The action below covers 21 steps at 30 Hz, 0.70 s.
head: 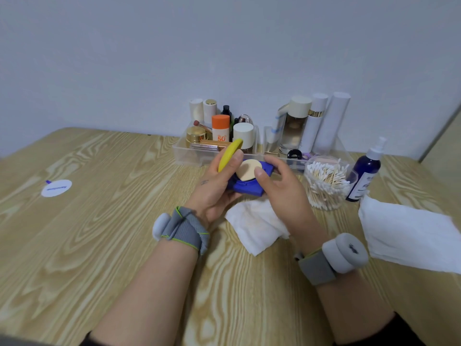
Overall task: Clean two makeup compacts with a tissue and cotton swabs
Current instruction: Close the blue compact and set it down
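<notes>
While my left hand (214,188) and right hand (283,196) grip the one open compact (247,190), one tissue (254,224) lies just nearer, another tissue (409,236) to its right.

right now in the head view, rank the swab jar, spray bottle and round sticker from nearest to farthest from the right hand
From the right hand, on the compact:
1. The swab jar, just to its right.
2. The spray bottle, beyond the jar, farther right.
3. The round sticker, far off on the left side.
</notes>
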### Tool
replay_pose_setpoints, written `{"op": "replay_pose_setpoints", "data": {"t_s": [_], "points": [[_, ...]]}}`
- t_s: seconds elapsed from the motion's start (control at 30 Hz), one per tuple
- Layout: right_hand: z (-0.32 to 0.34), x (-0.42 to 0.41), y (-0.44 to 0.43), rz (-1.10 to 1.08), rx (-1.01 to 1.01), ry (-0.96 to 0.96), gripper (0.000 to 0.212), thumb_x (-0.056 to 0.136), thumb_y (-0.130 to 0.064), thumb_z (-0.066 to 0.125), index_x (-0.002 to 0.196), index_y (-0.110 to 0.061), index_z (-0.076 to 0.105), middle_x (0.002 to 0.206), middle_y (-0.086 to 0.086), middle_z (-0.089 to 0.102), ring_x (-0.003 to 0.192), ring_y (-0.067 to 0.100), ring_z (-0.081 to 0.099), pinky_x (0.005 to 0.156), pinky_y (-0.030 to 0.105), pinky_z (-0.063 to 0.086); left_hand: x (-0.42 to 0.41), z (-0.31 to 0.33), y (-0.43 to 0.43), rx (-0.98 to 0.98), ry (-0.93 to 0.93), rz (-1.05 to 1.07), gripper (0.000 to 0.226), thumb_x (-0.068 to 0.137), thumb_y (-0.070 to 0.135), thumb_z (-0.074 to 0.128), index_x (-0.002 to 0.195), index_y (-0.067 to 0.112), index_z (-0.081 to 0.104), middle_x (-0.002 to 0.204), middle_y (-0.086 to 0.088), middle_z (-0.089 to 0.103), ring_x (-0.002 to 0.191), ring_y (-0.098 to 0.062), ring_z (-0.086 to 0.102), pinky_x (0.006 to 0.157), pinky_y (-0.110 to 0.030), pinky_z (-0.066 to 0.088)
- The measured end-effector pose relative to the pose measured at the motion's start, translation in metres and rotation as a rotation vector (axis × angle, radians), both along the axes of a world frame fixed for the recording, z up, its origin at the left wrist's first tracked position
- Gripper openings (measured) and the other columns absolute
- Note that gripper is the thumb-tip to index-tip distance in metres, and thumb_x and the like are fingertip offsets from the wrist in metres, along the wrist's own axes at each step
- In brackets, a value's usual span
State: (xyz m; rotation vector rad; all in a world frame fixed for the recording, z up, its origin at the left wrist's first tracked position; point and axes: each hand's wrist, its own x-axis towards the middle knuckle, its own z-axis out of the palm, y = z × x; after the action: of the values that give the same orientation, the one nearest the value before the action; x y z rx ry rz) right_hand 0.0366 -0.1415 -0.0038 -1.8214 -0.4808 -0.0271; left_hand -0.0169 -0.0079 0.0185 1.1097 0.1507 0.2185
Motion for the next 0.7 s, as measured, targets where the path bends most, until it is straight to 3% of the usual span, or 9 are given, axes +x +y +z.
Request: {"op": "replay_pose_setpoints", "data": {"t_s": [0.1,0.2,0.3,0.37,0.43,0.5,0.57,0.63,0.7], "points": [[0.001,-0.001,0.003,0.059,0.135,0.049,0.029,0.094,-0.054,0.042,0.107,-0.037,0.061,0.112,0.001,0.066,0.105,0.023,0.063,0.091,0.05,0.052,0.0,0.0,0.0,0.073,0.012,-0.012,0.055,0.077,0.059,0.054,0.126,0.035,0.061,0.099,0.022,0.072,0.105,-0.013,0.064,0.098,-0.044,0.05],[0.004,-0.004,0.004,0.081,0.217,0.08,0.03,0.102,-0.04,0.035,0.092,-0.031,0.063,0.104,0.015,0.066,0.096,0.029,0.066,0.085,0.048,0.056,0.001,0.001,0.0,0.069,0.064,0.003,0.051,0.088,0.062,0.044,0.118,0.027,0.065,0.098,0.012,0.075,0.096,-0.013,0.068,0.09,-0.037,0.054],[0.003,-0.005,0.004,0.088,0.137,0.047,0.039,0.097,-0.053,0.034,0.106,-0.026,0.061,0.105,0.012,0.066,0.096,0.028,0.066,0.086,0.053,0.054,0.004,-0.002,0.002,0.091,0.102,0.036,0.034,0.097,0.049,0.047,0.103,0.024,0.068,0.082,0.007,0.075,0.079,-0.011,0.07,0.076,-0.03,0.057],[0.002,-0.003,0.005,0.091,0.155,0.082,0.038,0.098,-0.051,0.037,0.121,-0.028,0.057,0.113,0.007,0.063,0.098,0.02,0.067,0.085,0.047,0.056,0.006,-0.005,0.004,0.054,0.104,0.057,0.025,0.097,0.035,0.055,0.111,0.018,0.067,0.092,-0.001,0.075,0.084,-0.017,0.069,0.076,-0.031,0.057],[0.003,-0.002,0.003,0.096,0.179,0.085,0.034,0.101,-0.037,0.04,0.134,-0.03,0.047,0.122,0.004,0.057,0.095,0.01,0.066,0.082,0.035,0.058,0.006,-0.006,0.005,0.003,0.113,0.083,0.029,0.095,0.023,0.06,0.122,0.013,0.063,0.101,-0.006,0.072,0.089,-0.02,0.067,0.079,-0.033,0.057],[0.005,-0.004,-0.001,0.104,0.102,0.01,0.041,0.101,-0.016,0.04,0.138,-0.035,0.042,0.129,0.0,0.051,0.092,0.001,0.064,0.081,0.025,0.056,0.008,-0.008,0.007,-0.038,0.114,0.115,0.028,0.092,0.019,0.064,0.12,0.012,0.063,0.1,-0.007,0.07,0.087,-0.019,0.066,0.078,-0.034,0.057],[0.004,-0.005,-0.005,0.103,-0.041,-0.139,0.062,0.091,0.003,0.041,0.139,-0.036,0.041,0.14,-0.004,0.042,0.107,0.001,0.058,0.092,0.024,0.049,0.009,-0.008,0.008,-0.046,0.123,0.13,0.022,0.091,0.018,0.066,0.111,0.012,0.064,0.094,-0.006,0.069,0.078,-0.017,0.067,0.07,-0.032,0.058],[0.004,-0.004,-0.006,0.105,-0.231,-0.354,0.075,0.081,0.006,0.049,0.141,-0.038,0.039,0.146,-0.006,0.032,0.131,0.011,0.04,0.103,0.026,0.038,0.009,-0.008,0.009,-0.031,0.139,0.121,0.011,0.09,0.019,0.066,0.099,0.012,0.066,0.088,-0.006,0.069,0.072,-0.015,0.066,0.063,-0.028,0.057],[0.003,-0.003,-0.005,0.115,-0.34,-0.54,0.072,0.079,-0.003,0.061,0.138,-0.04,0.042,0.146,-0.008,0.031,0.135,0.017,0.034,0.107,0.035,0.034,0.009,-0.009,0.008,-0.046,0.147,0.106,0.007,0.092,0.018,0.065,0.09,0.012,0.066,0.083,-0.006,0.07,0.069,-0.015,0.067,0.062,-0.028,0.057]]}}
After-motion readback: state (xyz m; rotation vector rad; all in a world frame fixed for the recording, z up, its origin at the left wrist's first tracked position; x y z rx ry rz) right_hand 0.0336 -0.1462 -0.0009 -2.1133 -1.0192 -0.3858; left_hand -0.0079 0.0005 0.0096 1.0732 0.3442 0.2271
